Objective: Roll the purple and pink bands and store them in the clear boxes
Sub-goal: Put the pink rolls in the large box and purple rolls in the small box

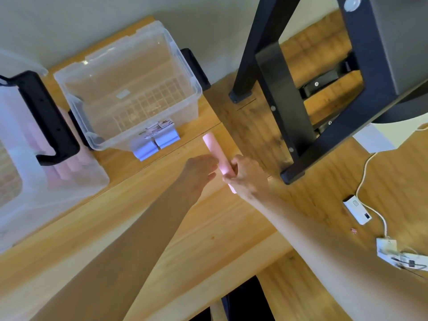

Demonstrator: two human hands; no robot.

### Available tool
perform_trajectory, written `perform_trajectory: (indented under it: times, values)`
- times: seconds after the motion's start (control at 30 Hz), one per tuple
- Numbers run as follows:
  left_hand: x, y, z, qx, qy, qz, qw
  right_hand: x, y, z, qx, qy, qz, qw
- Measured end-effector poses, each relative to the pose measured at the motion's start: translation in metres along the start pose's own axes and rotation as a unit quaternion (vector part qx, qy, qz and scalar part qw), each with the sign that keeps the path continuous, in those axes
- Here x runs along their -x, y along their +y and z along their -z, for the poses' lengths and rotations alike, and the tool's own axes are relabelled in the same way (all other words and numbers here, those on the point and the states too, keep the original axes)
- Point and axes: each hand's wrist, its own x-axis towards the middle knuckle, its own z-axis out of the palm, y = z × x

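A light, varnished wooden tabletop [203,232] with visible grain and plank seams fills most of the view, brightly and evenly lit, and meets a plain pale grey-green wall [81,22] toward eleven o'clock. At one to two o'clock a black metal frame stand [284,100] rests its feet on the wood. At three to four o'clock a thin white cable [366,172] trails across the wood past a small white rectangular device [357,210] to some white paper tags [386,249].

A wooden table [190,228] carries two clear boxes [129,89] near its far-left edge, a black stand [289,135] at the far right, and a white cable [363,179] along the right edge
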Motion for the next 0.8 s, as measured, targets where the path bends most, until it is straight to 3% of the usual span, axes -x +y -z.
perform_trajectory:
  times: [0.3,0.8]
  values:
    - [0.044,0.004,0.029,0.013,-0.004,-0.063,0.998,0.043,-0.030,0.029,-0.104,-0.065,0.022,0.992]
    - [0.167,0.103,0.168,0.051,0.063,-0.232,0.969,0.095,-0.216,0.058,-0.161,-0.101,0.208,0.960]
